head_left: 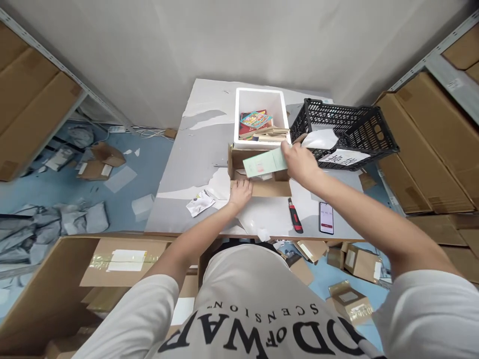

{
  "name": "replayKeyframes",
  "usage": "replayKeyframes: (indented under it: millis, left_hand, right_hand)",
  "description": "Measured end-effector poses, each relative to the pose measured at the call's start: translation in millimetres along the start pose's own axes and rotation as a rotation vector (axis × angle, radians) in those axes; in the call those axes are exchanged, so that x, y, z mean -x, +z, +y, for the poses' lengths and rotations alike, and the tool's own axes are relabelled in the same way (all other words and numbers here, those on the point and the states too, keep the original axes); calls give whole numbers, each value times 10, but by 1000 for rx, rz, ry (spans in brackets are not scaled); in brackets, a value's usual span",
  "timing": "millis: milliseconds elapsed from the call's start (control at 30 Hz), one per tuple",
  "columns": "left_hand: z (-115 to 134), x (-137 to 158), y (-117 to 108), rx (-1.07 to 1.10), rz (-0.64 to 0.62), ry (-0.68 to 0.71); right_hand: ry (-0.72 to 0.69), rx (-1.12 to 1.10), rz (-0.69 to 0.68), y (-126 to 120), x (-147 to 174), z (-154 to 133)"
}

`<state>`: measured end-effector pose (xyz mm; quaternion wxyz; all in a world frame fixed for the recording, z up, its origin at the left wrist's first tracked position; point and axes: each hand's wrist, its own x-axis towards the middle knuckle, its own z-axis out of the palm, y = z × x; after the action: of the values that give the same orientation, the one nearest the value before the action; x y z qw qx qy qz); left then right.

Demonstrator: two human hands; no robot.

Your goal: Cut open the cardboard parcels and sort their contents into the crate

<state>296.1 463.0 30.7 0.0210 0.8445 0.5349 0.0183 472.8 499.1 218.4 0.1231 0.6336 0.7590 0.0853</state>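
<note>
My right hand [301,160] grips a pale green booklet [265,163] with faint pink print, holding it tilted over an opened cardboard box [271,189]. The fingers of my left hand [241,193] are curled over the near left edge of that box. Some white paper shows inside the box, partly hidden by the booklet. Just behind it stands a white foam box [262,94] with several books [255,121] lying in it.
A black plastic crate [352,117] with a handwritten paper label stands at the right. A red and black utility knife [295,217], a phone [326,218] and a crumpled white packet [200,202] lie on the table [175,164]. Cartons litter the floor.
</note>
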Motion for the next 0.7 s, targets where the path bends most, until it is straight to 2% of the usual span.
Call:
replayKeyframes:
  millis: [167, 300, 400, 467, 600, 700]
  left_hand:
    - [-96, -213, -66, -18, 46, -4]
    - [-71, -186, -88, 24, 4, -35]
    - [-34, -94, -89, 41, -10, -28]
    - [-14, -46, -108, 37, -23, -6]
    - [4, 10, -234, 24, -51, 5]
    - [55, 151, -347, 36, -5, 2]
  right_hand:
    - [-33, 73, 98, -246, 546, 385]
    - [-2, 163, 2, -157, 1189, 550]
    - [11, 199, -86, 103, 1538, 529]
    - [12, 195, -141, 354, 1625, 465]
    - [3, 168, -206, 879, 1478, 300]
    - [4, 154, -205, 1159, 1260, 177]
